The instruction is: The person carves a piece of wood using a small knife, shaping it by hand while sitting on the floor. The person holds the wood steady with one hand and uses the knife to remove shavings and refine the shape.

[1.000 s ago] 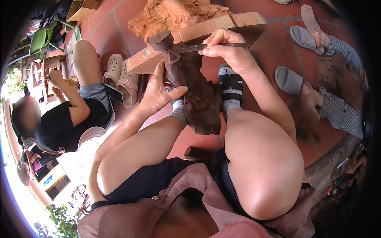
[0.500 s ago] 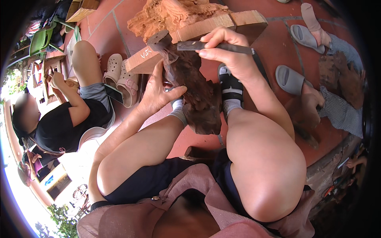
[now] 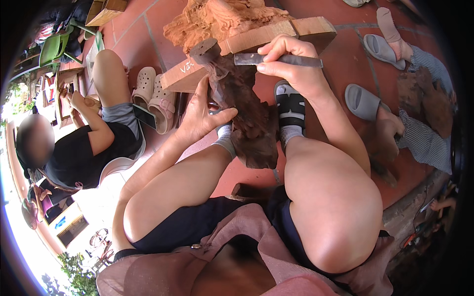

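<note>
A dark brown wood carving [image 3: 247,116], knobby and rough, stands between my lower legs with its round flat end pointing away from me. My left hand [image 3: 200,116] is wrapped round its left side, thumb on the near face and forefinger stretched along the edge. My right hand [image 3: 291,61] pinches a flat, dark, straight bar-like tool [image 3: 245,59] between thumb and fingers. The tool's left end hangs close to the upper part of the carving; whether it touches I cannot tell. Whether it is a file or a chisel does not show clearly.
Beyond the carving lies an orange carved wood piece [image 3: 222,22] by a thick pale board [image 3: 256,37]. Pink clogs [image 3: 157,106] sit at the left, near a seated person [image 3: 94,148]. Another person's grey slippers [image 3: 362,102] are at the right. A dark wood block [image 3: 249,191] lies near me.
The tool and my right hand have shifted slightly right, away from the carving's flat end. The whole view has drifted a little; my left hand keeps its hold.
</note>
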Action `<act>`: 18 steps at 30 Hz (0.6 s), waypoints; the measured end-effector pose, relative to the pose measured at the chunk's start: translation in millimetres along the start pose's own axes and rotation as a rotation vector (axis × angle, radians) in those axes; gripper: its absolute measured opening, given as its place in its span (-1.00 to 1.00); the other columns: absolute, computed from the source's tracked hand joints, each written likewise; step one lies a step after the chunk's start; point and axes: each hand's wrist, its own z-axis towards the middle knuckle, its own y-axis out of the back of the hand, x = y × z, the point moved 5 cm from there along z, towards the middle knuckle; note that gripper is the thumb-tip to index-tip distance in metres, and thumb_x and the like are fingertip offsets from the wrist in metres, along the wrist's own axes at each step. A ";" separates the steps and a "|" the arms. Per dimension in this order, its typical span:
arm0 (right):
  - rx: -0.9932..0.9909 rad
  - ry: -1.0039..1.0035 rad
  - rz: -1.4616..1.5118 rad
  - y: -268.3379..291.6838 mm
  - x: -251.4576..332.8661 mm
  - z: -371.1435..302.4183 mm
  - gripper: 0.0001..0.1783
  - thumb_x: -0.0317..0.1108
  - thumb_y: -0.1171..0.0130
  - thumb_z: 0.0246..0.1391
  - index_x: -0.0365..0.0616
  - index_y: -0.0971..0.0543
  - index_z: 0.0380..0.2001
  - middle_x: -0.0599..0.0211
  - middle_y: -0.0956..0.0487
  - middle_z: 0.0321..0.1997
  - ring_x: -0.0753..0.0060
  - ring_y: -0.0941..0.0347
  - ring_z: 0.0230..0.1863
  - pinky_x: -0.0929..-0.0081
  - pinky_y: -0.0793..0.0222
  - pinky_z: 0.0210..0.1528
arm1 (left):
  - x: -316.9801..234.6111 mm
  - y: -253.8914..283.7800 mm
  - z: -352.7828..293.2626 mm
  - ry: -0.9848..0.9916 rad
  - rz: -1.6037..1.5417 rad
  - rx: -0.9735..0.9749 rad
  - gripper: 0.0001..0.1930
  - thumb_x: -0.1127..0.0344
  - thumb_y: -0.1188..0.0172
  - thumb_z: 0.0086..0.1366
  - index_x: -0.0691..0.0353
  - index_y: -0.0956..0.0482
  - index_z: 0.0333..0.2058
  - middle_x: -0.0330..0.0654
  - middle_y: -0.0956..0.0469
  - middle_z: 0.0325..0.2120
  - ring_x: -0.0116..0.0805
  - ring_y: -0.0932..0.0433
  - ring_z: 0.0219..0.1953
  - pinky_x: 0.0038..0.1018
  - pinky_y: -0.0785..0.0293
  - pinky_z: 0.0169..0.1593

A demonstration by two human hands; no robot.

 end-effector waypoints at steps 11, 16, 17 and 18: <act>-0.056 0.271 -0.181 -21.0 10.3 -5.1 -0.85 -0.60 -0.33 -0.17 -0.19 -0.53 -0.57 0.29 -0.54 -0.30 0.58 -0.48 -0.27 0.61 -0.40 -0.21 | -1.1 -0.6 1.7 0.026 0.016 0.011 0.01 0.10 -0.41 -0.13 0.44 -0.03 0.20 0.03 -0.42 -0.08 -0.26 -0.47 -0.16 -0.40 -0.44 -0.13; -0.071 0.323 -0.149 -25.6 4.4 -11.8 -0.84 -0.60 -0.34 -0.21 -0.18 -0.53 -0.60 0.30 -0.54 -0.37 0.51 -0.51 -0.28 0.58 -0.41 -0.23 | -2.9 0.7 -0.3 0.013 0.068 -0.002 0.01 0.09 -0.41 -0.13 0.45 -0.04 0.20 0.03 -0.43 -0.08 -0.26 -0.47 -0.16 -0.40 -0.44 -0.13; -0.088 0.306 -0.124 -24.9 3.6 -11.7 -0.83 -0.60 -0.34 -0.23 -0.18 -0.52 -0.61 0.30 -0.54 -0.41 0.49 -0.52 -0.29 0.58 -0.42 -0.25 | -4.0 1.3 -0.2 0.001 0.085 -0.004 0.01 0.09 -0.41 -0.13 0.45 -0.04 0.20 0.03 -0.43 -0.08 -0.26 -0.47 -0.16 -0.40 -0.44 -0.13; -0.091 0.331 -0.140 -26.4 5.2 -11.0 -0.83 -0.61 -0.34 -0.23 -0.18 -0.52 -0.61 0.30 -0.54 -0.40 0.49 -0.53 -0.29 0.57 -0.42 -0.26 | -2.9 0.4 -0.2 0.004 0.058 -0.001 0.02 0.09 -0.41 -0.13 0.45 -0.03 0.20 0.03 -0.43 -0.08 -0.26 -0.47 -0.16 -0.40 -0.44 -0.13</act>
